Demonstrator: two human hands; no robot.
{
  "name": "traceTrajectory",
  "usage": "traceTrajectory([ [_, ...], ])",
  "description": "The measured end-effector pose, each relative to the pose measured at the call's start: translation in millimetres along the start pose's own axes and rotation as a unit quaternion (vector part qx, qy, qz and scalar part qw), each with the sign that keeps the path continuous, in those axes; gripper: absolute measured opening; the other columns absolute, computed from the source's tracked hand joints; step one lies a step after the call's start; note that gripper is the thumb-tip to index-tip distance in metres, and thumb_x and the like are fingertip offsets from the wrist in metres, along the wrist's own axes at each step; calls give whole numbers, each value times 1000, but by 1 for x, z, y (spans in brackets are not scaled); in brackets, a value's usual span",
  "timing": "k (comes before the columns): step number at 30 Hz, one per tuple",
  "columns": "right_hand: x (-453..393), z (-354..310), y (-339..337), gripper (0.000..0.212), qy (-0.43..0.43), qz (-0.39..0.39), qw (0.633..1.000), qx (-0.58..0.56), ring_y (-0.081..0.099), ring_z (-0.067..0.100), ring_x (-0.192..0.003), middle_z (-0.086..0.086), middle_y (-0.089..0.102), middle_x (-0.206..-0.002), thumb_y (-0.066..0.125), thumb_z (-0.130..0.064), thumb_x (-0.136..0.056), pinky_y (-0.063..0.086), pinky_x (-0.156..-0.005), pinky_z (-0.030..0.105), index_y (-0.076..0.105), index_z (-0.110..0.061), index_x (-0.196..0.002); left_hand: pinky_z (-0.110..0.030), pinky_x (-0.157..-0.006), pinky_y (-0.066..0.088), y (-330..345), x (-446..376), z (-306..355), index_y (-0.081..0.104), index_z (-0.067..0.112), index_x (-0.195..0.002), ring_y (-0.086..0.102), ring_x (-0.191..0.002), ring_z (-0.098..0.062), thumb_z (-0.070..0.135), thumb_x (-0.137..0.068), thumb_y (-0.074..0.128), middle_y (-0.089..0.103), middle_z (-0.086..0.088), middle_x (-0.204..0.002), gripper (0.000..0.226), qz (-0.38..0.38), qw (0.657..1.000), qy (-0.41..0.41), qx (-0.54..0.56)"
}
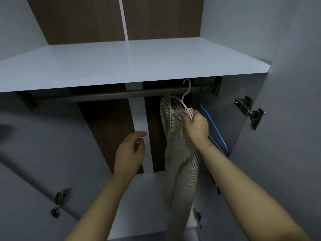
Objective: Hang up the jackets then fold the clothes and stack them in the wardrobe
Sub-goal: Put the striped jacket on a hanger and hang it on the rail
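A cream jacket with thin dark stripes [180, 159] hangs on a pale pink hanger [186, 93] inside the open wardrobe. The hanger's hook sits up at the dark rail [104, 96], near its right end. My right hand [196, 126] grips the jacket's shoulder together with the hanger arm. My left hand [129, 153] hovers to the left of the jacket with loosely curled fingers, holding nothing and touching nothing.
A blue hanger [215, 131] hangs bare on the rail to the right of the jacket. A white shelf [130, 63] runs above the rail. Door hinges [250, 110] stick out on the right wall, and another hinge [58, 204] on the left.
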State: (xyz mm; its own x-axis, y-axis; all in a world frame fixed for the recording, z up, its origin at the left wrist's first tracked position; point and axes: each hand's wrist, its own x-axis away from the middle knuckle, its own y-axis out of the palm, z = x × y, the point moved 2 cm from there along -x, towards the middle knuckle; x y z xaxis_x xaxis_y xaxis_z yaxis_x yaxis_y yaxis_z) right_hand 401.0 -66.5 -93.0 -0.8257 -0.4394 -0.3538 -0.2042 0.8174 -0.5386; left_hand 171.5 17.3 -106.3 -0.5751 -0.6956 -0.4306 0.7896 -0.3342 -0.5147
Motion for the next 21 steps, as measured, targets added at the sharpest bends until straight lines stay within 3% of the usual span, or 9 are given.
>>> traceTrajectory([
  [3, -15, 7, 22, 36, 7, -43, 997, 60, 63, 34, -93, 18, 67, -102, 54, -35, -98, 42, -66, 30, 56, -1, -110, 0, -81, 41, -1, 9, -13, 61, 21, -124, 54, -99, 16, 4, -96, 51, 59, 13, -117, 34, -19, 999, -26, -5],
  [6, -15, 21, 38, 41, 15, -81, 989, 119, 63, 36, -96, 19, 65, -105, 52, -39, -98, 52, -79, 44, 51, -2, -115, -1, -86, 41, -3, 16, -25, 61, 23, -124, 54, -104, 12, 0, -95, 51, 58, 16, -117, 38, -28, 998, -52, -5],
  [9, -4, 31, 46, 45, -6, -77, 990, 121, 60, 33, -105, 18, 61, -117, 55, -33, -97, 50, -79, 41, 46, -3, -129, 0, -89, 39, -2, 19, -34, 61, 23, -123, 57, -106, 4, -3, -95, 51, 58, 13, -119, 40, -51, 996, -78, -12],
  [12, 12, 39, 49, 68, -26, -120, 982, 144, 47, 31, -125, 16, 42, -144, 54, -26, -97, 49, -90, 43, 20, -4, -152, -2, -88, 40, 5, 22, -38, 61, 24, -123, 58, -107, -5, -4, -95, 50, 57, 9, -120, 41, -81, 993, -87, -15],
  [14, 28, 41, 44, 75, -36, -130, 982, 133, 41, 30, -129, 14, 37, -147, 55, -24, -96, 48, -97, 42, 12, -7, -155, -10, -93, 43, 11, 23, -35, 59, 24, -124, 58, -109, -7, -1, -96, 49, 57, 7, -121, 39, -100, 991, -90, -13],
  [17, 61, 41, 29, 73, -42, -145, 986, 74, 40, 24, -131, 10, 38, -146, 59, -17, -94, 41, -100, 29, 20, -11, -155, -25, -99, 47, 17, 25, -30, 59, 18, -128, 58, -107, -13, 3, -97, 50, 58, 3, -120, 36, -109, 990, -84, -16],
  [21, 116, 39, 4, 64, -65, -195, 978, 37, 40, 19, -134, 2, 38, -149, 61, -13, -91, 37, -106, 25, 35, -15, -150, -5, -92, 37, 14, 44, -25, 55, 22, -133, 51, -114, -9, 12, -97, 54, 55, 6, -130, 37, -94, 993, -49, -50],
])
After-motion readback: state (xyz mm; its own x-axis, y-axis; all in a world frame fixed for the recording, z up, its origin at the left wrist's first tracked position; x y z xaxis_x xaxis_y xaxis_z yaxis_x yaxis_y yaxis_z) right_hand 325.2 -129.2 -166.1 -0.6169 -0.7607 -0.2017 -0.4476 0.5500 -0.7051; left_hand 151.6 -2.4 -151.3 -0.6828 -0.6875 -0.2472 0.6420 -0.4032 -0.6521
